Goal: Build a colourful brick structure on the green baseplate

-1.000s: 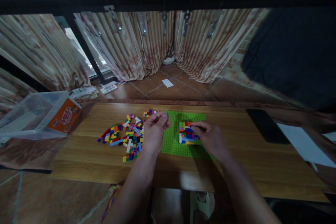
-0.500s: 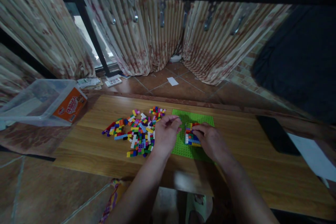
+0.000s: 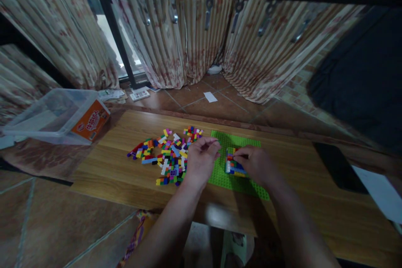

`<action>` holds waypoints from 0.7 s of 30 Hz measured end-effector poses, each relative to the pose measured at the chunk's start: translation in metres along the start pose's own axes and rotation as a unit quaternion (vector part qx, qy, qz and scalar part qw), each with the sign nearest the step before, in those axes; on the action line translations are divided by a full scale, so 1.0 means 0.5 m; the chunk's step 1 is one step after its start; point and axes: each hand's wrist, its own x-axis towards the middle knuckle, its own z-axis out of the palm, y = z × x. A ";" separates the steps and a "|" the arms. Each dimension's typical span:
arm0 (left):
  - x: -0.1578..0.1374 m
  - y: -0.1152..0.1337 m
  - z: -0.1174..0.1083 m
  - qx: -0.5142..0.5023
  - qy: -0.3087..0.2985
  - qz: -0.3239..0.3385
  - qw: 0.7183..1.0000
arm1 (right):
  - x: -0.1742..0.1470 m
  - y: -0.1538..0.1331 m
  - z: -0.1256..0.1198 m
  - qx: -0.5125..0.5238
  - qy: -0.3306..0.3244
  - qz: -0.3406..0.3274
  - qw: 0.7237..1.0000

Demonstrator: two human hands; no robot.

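A green studded baseplate [image 3: 221, 176] lies on the wooden table, bearing a low block of multicoloured building bricks [image 3: 236, 168]. My right hand [image 3: 256, 163] reaches over this block, thumb and forefinger pinched at its top; whatever is between the tips is too small to make out. My left hand [image 3: 204, 157] hovers over the baseplate's left edge, its fingers curled to the thumb, and anything in them is hidden. Left of it spreads a pile of loose building bricks [image 3: 168, 153] in many colours, partly covered by that hand.
A clear plastic box [image 3: 63, 130] with an orange label stands beyond the table's left end. On the right of the wooden table [image 3: 106, 167] lie a dark flat slab [image 3: 339, 167] and white paper [image 3: 377, 188]. Curtains [image 3: 194, 46] hang behind.
The whole view has shifted, so the table and box appear slightly further right. My right hand has drawn back a little, uncovering more of the brick block. My left hand keeps its pinch.
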 end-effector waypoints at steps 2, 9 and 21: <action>0.000 0.002 -0.003 -0.001 0.001 0.001 1.000 | 0.002 0.002 0.001 0.004 0.000 0.003 1.000; -0.001 0.010 -0.006 -0.006 0.005 0.002 1.000 | -0.003 0.009 0.004 0.015 0.008 -0.014 1.000; 0.000 0.010 -0.007 0.000 0.005 0.005 1.000 | -0.001 -0.002 0.009 -0.007 0.005 0.011 1.000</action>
